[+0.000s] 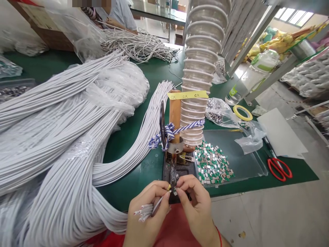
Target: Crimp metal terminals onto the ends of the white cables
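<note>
My left hand (151,209) is closed around several white cables (146,211), their cut ends poking out past the palm. Thumb and forefinger pinch one cable close to the tip of a soldering iron (174,116), which is clamped upright, tip down, with an orange handle. Opposite it, my right hand (192,202) pinches a small metal connector (175,192) under the same tip. Whether cable and connector touch is too small to tell. A blue-and-white cord (189,126) ties the iron to a ribbed clear hose (203,68). Right of the stand lies a pile of small green-and-silver connectors (213,163).
Large bundles of white cable (64,137) cover the left side; a thinner bundle (138,147) curves beside the iron. To the right are red-handled scissors (279,169), yellow tape (242,113), a water bottle (252,77) and white paper (281,133). Another person (118,17) sits across the table.
</note>
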### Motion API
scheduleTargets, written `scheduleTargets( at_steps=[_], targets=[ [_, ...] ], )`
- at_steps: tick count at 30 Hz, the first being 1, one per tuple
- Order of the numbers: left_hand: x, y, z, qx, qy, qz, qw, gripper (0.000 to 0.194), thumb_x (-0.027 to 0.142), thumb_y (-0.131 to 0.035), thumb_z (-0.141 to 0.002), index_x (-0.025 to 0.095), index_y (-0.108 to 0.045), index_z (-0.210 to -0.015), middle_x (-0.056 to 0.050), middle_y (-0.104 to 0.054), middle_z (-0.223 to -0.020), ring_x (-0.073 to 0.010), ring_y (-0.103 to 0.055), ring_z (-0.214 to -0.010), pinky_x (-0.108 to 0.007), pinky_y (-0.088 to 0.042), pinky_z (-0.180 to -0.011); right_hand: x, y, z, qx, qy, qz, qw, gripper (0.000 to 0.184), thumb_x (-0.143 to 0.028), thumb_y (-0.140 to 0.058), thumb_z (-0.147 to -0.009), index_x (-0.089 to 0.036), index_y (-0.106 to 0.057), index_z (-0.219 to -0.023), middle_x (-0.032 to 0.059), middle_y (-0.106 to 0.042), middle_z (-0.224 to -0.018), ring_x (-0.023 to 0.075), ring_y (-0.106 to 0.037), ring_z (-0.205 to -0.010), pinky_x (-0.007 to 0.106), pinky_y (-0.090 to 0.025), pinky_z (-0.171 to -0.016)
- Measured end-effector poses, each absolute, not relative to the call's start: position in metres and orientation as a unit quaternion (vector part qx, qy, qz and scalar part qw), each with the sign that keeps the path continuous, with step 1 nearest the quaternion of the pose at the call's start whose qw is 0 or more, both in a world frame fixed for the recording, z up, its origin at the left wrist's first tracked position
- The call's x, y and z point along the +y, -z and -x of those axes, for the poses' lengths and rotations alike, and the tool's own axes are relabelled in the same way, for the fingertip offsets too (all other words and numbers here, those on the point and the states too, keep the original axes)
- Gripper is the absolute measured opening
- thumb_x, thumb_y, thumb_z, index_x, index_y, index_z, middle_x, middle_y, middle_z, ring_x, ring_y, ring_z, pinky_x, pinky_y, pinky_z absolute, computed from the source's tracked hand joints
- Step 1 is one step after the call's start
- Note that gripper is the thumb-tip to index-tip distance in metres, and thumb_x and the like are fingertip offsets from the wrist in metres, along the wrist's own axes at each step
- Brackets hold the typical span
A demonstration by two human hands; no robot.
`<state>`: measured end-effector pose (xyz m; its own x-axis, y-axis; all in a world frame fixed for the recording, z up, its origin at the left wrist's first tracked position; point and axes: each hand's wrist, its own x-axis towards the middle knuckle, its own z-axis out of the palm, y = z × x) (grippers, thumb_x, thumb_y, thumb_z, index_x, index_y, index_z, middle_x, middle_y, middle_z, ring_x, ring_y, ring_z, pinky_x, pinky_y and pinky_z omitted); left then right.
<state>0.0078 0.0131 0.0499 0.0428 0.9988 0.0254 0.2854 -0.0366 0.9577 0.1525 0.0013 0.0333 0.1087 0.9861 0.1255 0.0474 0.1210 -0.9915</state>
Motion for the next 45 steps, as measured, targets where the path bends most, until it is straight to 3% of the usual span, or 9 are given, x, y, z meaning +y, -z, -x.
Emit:
scheduleTargets(
  at_steps=[8,12,19,24,29,34,39,45],
  targets=[
    [0.012,-0.053,-0.014,0.558,-0.455,-0.542,0.433,0.021,0.018,-0.064,-0.08,0.021,-0.064,-0.059,-0.001,-0.071,-0.076,-0.0131,-0.056,-0.054,-0.023,-0.044,-0.055,0.0,-0.03,-0.153,-0.493,-0.444,0.506,0.551,0.011,-0.019,-0.061,-0.093,-0.021,-0.06,-0.083,0.0054,-0.063,-0.088,0.0187,-0.062,-0.078,0.026,-0.051,-0.066],
    [0.01,-0.046,-0.01,0.564,-0.429,-0.545,0.448,0.024,0.022,-0.063,-0.083,0.02,-0.064,-0.058,-0.001,-0.072,-0.076,-0.0104,-0.046,-0.044,-0.023,-0.037,-0.047,-0.002,-0.027,-0.16,-0.504,-0.422,0.538,0.528,0.015,-0.021,-0.059,-0.094,-0.022,-0.056,-0.079,-0.0014,-0.052,-0.072,0.0141,-0.049,-0.06,0.023,-0.042,-0.053],
    [0.01,-0.036,-0.004,0.541,-0.386,-0.62,0.417,0.022,0.02,-0.06,-0.086,0.019,-0.064,-0.064,-0.003,-0.072,-0.08,-0.0117,-0.053,-0.048,-0.022,-0.041,-0.048,0.001,-0.038,-0.165,-0.531,-0.488,0.546,0.425,0.007,-0.015,-0.059,-0.085,-0.021,-0.056,-0.083,-0.0068,-0.037,-0.064,0.0109,-0.033,-0.051,0.021,-0.027,-0.044],
    [0.011,-0.036,-0.003,0.534,-0.382,-0.639,0.401,0.024,0.019,-0.057,-0.088,0.019,-0.062,-0.064,-0.004,-0.072,-0.083,-0.0122,-0.057,-0.05,-0.022,-0.044,-0.05,0.005,-0.041,-0.165,-0.544,-0.48,0.555,0.406,0.007,-0.014,-0.059,-0.083,-0.02,-0.057,-0.08,-0.0106,-0.027,-0.056,0.0097,-0.024,-0.047,0.023,-0.021,-0.044],
    [0.012,-0.039,-0.005,0.54,-0.388,-0.638,0.389,0.023,0.018,-0.058,-0.087,0.019,-0.062,-0.064,-0.004,-0.072,-0.081,-0.0124,-0.058,-0.05,-0.022,-0.045,-0.049,0.005,-0.041,-0.164,-0.554,-0.457,0.55,0.427,0.008,-0.012,-0.058,-0.083,-0.019,-0.061,-0.079,-0.0053,-0.044,-0.067,0.0096,-0.03,-0.05,0.024,-0.026,-0.047],
    [0.012,-0.041,-0.005,0.54,-0.388,-0.642,0.383,0.022,0.017,-0.058,-0.087,0.019,-0.063,-0.066,-0.005,-0.073,-0.083,-0.015,-0.064,-0.057,-0.022,-0.047,-0.053,0.004,-0.038,-0.163,-0.538,-0.477,0.549,0.425,0.007,-0.015,-0.059,-0.086,-0.019,-0.062,-0.081,-0.0066,-0.04,-0.062,0.0104,-0.03,-0.049,0.025,-0.024,-0.047],
    [0.013,-0.041,-0.006,0.537,-0.396,-0.639,0.383,0.023,0.016,-0.058,-0.087,0.019,-0.062,-0.065,-0.004,-0.073,-0.082,-0.0137,-0.063,-0.055,-0.021,-0.046,-0.051,0.003,-0.035,-0.163,-0.533,-0.484,0.529,0.449,0.008,-0.016,-0.06,-0.087,-0.019,-0.062,-0.081,-0.0022,-0.052,-0.073,0.0098,-0.031,-0.051,0.025,-0.025,-0.048],
    [0.014,-0.046,-0.006,0.537,-0.401,-0.645,0.366,0.023,0.016,-0.058,-0.087,0.019,-0.063,-0.065,-0.003,-0.073,-0.083,-0.0114,-0.059,-0.052,-0.02,-0.043,-0.049,0.003,-0.037,-0.162,-0.531,-0.484,0.523,0.458,0.008,-0.013,-0.06,-0.087,-0.019,-0.062,-0.081,-0.0006,-0.057,-0.078,0.0096,-0.033,-0.052,0.024,-0.026,-0.048]
  ],
)
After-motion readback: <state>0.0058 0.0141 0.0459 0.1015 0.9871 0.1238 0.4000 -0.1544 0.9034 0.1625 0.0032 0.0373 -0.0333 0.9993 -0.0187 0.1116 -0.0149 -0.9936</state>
